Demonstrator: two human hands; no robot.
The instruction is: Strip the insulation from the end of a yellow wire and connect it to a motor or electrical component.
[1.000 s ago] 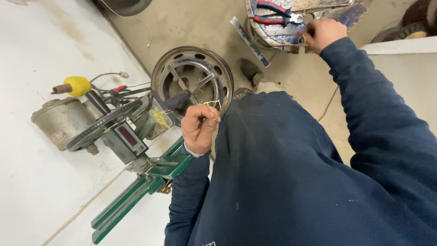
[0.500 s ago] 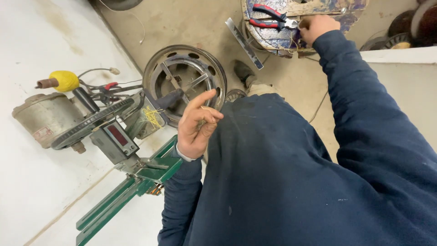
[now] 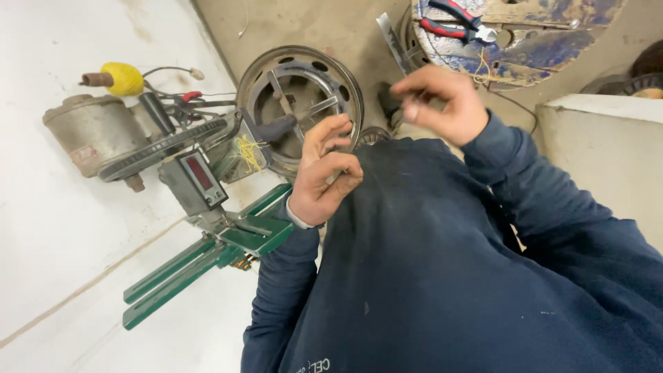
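My left hand [image 3: 323,176] is raised in front of my dark blue sweater, just below the round metal wheel [image 3: 300,103] of a winding machine. Its thumb is folded across curled fingers, and something small and pale shows between them. My right hand [image 3: 442,103] hovers higher up, between the wheel and a round wooden spool top [image 3: 545,48]. Its fingertips are pinched together and blurred; I cannot tell whether anything is in them. The two hands are apart.
Red-handled pliers [image 3: 452,19] lie on the spool top. Left of the wheel are a grey motor [image 3: 86,135], a toothed belt pulley [image 3: 162,148], a small box with a red display [image 3: 197,176], a yellow thread bobbin [image 3: 121,77] and green metal bars [image 3: 186,273]. A pale block [image 3: 608,159] stands at the right.
My right hand has left the spool top and come back toward my chest with pinched fingers. My left hand has curled its fingers and risen slightly.
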